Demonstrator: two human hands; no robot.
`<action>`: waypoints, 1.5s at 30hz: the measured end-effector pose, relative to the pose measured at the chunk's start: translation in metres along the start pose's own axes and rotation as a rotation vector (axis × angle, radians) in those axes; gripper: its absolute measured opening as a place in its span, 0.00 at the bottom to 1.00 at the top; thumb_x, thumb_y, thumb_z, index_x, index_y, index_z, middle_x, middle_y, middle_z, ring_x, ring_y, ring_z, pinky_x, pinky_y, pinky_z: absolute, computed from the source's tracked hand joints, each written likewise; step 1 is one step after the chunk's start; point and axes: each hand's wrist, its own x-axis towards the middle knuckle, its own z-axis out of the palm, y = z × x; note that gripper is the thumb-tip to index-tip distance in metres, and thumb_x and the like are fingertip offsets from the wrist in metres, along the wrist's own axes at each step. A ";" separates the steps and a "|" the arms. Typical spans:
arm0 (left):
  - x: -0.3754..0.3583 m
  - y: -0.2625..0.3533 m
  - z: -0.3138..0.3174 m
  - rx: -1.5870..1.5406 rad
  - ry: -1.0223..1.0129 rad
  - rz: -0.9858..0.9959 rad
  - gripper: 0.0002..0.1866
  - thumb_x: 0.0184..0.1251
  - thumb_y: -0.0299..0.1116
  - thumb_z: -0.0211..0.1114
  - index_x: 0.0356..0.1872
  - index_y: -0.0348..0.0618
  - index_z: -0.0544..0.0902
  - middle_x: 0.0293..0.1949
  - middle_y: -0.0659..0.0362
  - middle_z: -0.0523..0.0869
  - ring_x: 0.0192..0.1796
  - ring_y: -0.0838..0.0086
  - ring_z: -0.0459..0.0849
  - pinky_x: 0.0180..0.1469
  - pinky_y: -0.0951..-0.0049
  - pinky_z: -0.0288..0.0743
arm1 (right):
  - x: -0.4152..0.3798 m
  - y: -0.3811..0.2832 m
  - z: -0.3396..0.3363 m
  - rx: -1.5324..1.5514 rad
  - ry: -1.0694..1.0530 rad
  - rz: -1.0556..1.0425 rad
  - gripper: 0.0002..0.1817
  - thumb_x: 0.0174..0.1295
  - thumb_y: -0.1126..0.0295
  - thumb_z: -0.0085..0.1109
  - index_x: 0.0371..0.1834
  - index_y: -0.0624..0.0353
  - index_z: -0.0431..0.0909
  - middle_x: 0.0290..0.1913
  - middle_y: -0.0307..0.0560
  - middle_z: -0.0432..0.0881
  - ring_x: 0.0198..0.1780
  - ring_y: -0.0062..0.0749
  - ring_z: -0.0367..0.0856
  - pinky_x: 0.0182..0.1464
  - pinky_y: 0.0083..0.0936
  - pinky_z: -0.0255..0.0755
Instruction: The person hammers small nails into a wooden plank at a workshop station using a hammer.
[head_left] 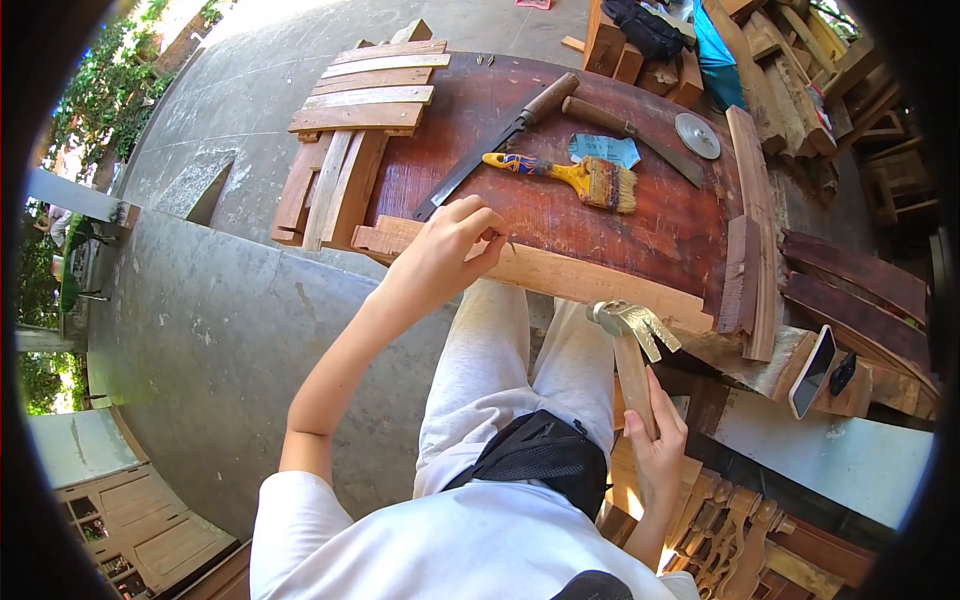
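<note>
My left hand (455,245) is closed in a pinch over a long pale wooden strip (600,281) along the near edge of the table. A thin dark sliver shows by its fingertips, too small to name. My right hand (657,436) is wrapped round the wooden handle of a claw hammer (632,345), whose metal head points up, just short of the strip's right part. Beyond my left hand lie a handsaw (478,160) and a paintbrush (570,178) with a yellow patterned handle.
On the reddish table (460,100) are a wooden-handled blade (640,138), a blue paper piece (606,150), a pale disc (697,135) and a slatted wooden piece (370,90). A phone (812,372) rests at the right. Timber (770,100) is piled behind; carved wood (735,535) lies below right.
</note>
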 end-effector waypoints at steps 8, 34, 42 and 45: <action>-0.007 -0.001 0.024 -0.107 0.111 -0.024 0.06 0.61 0.24 0.74 0.37 0.38 0.85 0.36 0.57 0.85 0.38 0.69 0.86 0.41 0.70 0.80 | 0.001 0.001 0.002 -0.018 0.005 -0.039 0.31 0.66 0.70 0.67 0.73 0.63 0.72 0.46 0.57 0.83 0.43 0.41 0.82 0.50 0.31 0.76; -0.022 -0.014 0.057 -0.170 0.391 -0.084 0.07 0.55 0.23 0.74 0.33 0.38 0.83 0.40 0.56 0.89 0.45 0.60 0.87 0.52 0.65 0.76 | 0.069 -0.082 0.033 -0.151 -0.024 -0.576 0.33 0.66 0.73 0.68 0.75 0.63 0.69 0.42 0.54 0.82 0.35 0.40 0.83 0.38 0.31 0.79; -0.022 -0.020 0.057 -0.208 0.359 -0.083 0.07 0.56 0.22 0.73 0.34 0.38 0.83 0.40 0.56 0.89 0.45 0.60 0.87 0.52 0.65 0.76 | 0.073 -0.075 0.041 -0.174 -0.043 -0.556 0.33 0.66 0.72 0.67 0.74 0.65 0.69 0.42 0.54 0.82 0.34 0.39 0.83 0.38 0.30 0.79; -0.023 -0.019 0.057 -0.201 0.354 -0.096 0.08 0.56 0.22 0.73 0.34 0.37 0.83 0.41 0.55 0.89 0.45 0.59 0.86 0.52 0.65 0.76 | 0.067 -0.086 0.036 -0.140 -0.027 -0.542 0.33 0.67 0.72 0.66 0.75 0.63 0.68 0.41 0.54 0.81 0.34 0.40 0.82 0.37 0.31 0.79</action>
